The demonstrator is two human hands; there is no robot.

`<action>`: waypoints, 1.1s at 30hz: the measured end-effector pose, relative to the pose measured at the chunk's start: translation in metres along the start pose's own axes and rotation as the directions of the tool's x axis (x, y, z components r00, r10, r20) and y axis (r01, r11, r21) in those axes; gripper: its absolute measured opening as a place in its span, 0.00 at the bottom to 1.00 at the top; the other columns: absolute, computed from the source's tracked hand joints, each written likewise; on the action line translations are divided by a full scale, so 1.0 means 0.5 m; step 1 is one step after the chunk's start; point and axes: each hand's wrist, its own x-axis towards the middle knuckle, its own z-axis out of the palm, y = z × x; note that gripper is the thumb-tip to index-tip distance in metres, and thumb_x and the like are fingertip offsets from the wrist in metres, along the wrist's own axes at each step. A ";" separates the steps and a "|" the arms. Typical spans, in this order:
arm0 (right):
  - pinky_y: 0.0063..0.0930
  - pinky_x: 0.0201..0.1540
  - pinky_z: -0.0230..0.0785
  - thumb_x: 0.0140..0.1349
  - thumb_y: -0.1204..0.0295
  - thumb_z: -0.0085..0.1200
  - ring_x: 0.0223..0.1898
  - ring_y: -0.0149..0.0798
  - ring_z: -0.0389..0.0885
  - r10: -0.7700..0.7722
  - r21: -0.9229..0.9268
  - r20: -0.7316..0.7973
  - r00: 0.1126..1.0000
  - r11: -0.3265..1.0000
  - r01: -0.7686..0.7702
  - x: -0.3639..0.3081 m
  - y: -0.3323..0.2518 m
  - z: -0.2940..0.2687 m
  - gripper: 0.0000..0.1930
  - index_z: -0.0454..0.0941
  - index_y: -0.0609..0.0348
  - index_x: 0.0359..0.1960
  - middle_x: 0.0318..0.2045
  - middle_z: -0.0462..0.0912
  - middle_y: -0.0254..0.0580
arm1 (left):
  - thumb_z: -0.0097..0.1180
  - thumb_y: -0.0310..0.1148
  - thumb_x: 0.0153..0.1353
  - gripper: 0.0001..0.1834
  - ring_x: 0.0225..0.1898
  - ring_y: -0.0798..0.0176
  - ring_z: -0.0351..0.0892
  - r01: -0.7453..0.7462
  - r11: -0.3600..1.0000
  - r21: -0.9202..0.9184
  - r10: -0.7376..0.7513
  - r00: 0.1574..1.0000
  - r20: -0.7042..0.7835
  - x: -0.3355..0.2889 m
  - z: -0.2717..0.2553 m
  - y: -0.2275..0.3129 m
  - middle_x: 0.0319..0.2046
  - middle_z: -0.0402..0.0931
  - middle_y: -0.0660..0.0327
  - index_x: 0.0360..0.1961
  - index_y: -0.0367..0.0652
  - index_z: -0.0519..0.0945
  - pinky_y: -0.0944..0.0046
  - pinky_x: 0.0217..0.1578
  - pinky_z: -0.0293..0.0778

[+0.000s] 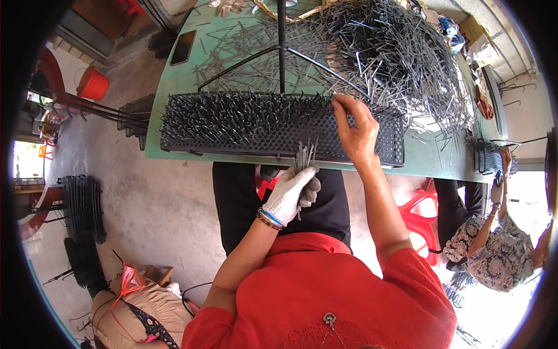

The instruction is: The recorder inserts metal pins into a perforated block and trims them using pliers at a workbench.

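Observation:
My left hand (pixel 289 195), in a white and grey work glove, is closed around a bundle of thin metal strips (pixel 305 155) just in front of the table edge. The strips stick up out of the fist. My bare right hand (pixel 357 132) is over a long black perforated rack (pixel 317 145), thumb and forefinger pinched together at its far edge. Whatever is between those fingertips is too small to make out. Many dark upright strips (pixel 215 119) fill the left and far parts of the rack, while bare holes show along its near right part.
A big heap of loose metal strips (pixel 395 52) covers the green table (pixel 174 81) behind the rack. A black rod frame (pixel 282 46) rises behind the rack. A phone (pixel 183 47) lies at far left. Another person (pixel 494 250) works at right; someone else (pixel 139 314) is at lower left.

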 end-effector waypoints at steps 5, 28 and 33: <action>0.29 0.37 0.74 0.55 0.79 0.63 0.31 0.40 0.82 -0.103 -0.019 0.082 0.991 0.994 0.105 0.012 -0.018 -0.011 0.09 0.82 0.59 0.39 0.32 0.84 0.42 | 0.53 0.37 0.68 0.07 0.17 0.74 0.74 -0.008 1.000 0.014 0.008 1.000 -0.016 0.005 -0.004 -0.004 0.24 0.77 0.64 0.40 0.46 0.74 0.77 0.14 0.64; 0.33 0.31 0.73 0.54 0.78 0.63 0.26 0.43 0.80 -0.121 -0.074 0.127 0.985 0.989 0.131 0.009 -0.045 0.007 0.07 0.83 0.60 0.35 0.27 0.82 0.42 | 0.55 0.35 0.67 0.06 0.18 0.74 0.75 -0.024 0.999 -0.025 0.024 1.000 -0.012 0.004 -0.005 -0.008 0.24 0.78 0.64 0.41 0.47 0.75 0.78 0.14 0.64; 0.34 0.31 0.73 0.54 0.78 0.62 0.26 0.46 0.80 -0.119 -0.103 0.193 0.974 0.985 0.141 0.014 -0.049 0.007 0.06 0.82 0.61 0.34 0.27 0.82 0.44 | 0.55 0.35 0.67 0.07 0.19 0.75 0.75 -0.053 0.999 -0.002 0.053 0.998 0.017 0.008 -0.008 -0.012 0.25 0.78 0.64 0.42 0.46 0.75 0.78 0.14 0.64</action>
